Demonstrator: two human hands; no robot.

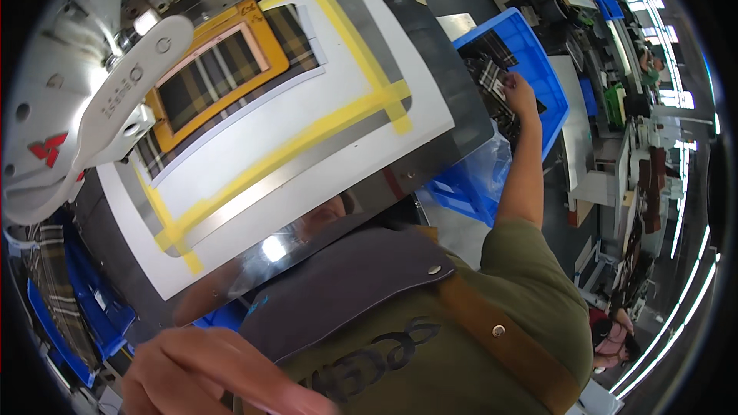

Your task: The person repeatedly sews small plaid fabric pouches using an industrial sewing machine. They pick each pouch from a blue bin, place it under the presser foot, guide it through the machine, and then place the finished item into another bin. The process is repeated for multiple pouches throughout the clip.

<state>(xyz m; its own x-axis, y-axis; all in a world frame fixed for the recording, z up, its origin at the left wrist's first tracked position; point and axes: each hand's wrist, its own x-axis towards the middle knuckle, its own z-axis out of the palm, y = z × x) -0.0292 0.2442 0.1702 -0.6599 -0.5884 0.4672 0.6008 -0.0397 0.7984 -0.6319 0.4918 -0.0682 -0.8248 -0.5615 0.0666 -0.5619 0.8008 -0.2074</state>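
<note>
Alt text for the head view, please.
The person's right hand is in a blue bin, at plaid fabric pieces; whether it grips one is unclear. The left hand is near the camera. An orange-yellow frame lies on plaid fabric over a yellow-taped work surface.

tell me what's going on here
A person's right hand is at the plaid pieces in a blue bin; whether it grips one is unclear. The left hand is near the body, partly out of view. Under the machine, a yellow frame sits over plaid cloth.
</note>
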